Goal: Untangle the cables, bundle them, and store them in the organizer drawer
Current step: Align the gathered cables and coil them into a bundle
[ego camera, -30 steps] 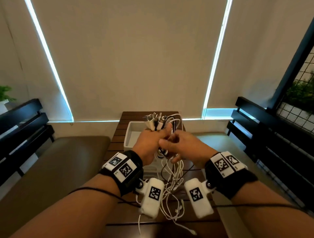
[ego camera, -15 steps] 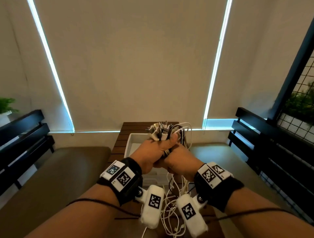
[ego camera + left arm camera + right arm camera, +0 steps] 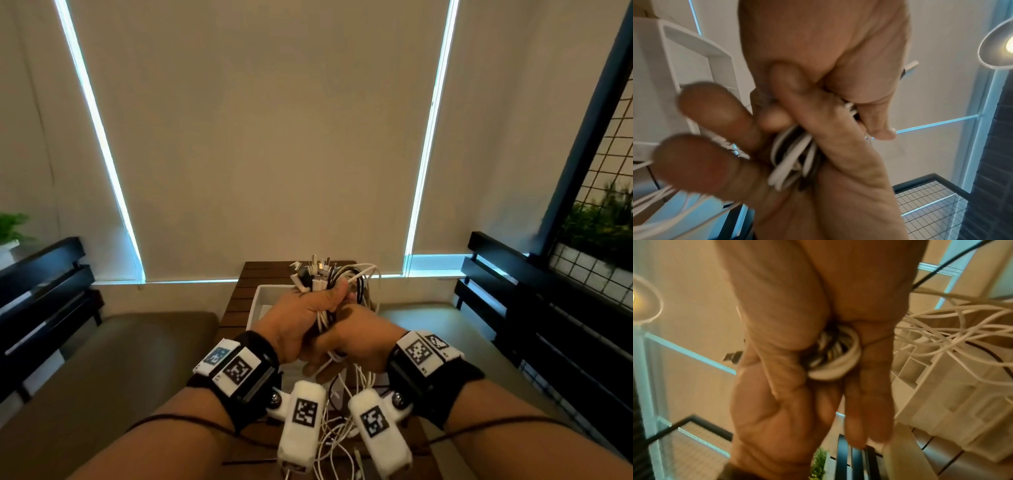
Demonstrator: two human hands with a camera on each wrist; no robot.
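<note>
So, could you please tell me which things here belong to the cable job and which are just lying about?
Part of the job:
- cable bundle
- left hand
- right hand
- white organizer

Just lying about:
- benches
- potted plant

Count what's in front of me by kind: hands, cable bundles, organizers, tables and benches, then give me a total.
hands: 2, left hand and right hand, both gripping the cable bundle
cable bundle: 1, single cables too tangled to count
white organizer: 1
wooden table: 1
black benches: 2
total: 7
</note>
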